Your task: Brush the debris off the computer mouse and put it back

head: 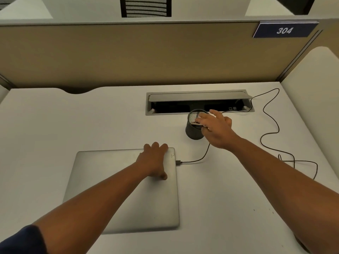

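Note:
My right hand (217, 128) reaches over the rim of a black mesh pen cup (193, 132) that stands on the desk in front of the cable box. Its fingers curl around a pale, slim object (196, 123) at the cup's mouth; most of that object is hidden, so I cannot tell what it is. My left hand (155, 160) lies flat on the far right corner of a closed silver laptop (113, 182). No computer mouse is plainly visible.
A black cable (200, 158) runs from the laptop's right side under my right wrist, and more cable (271, 132) loops to the right. An open cable box (200, 102) is set into the white desk (55, 134). Beige partitions close off the back and right.

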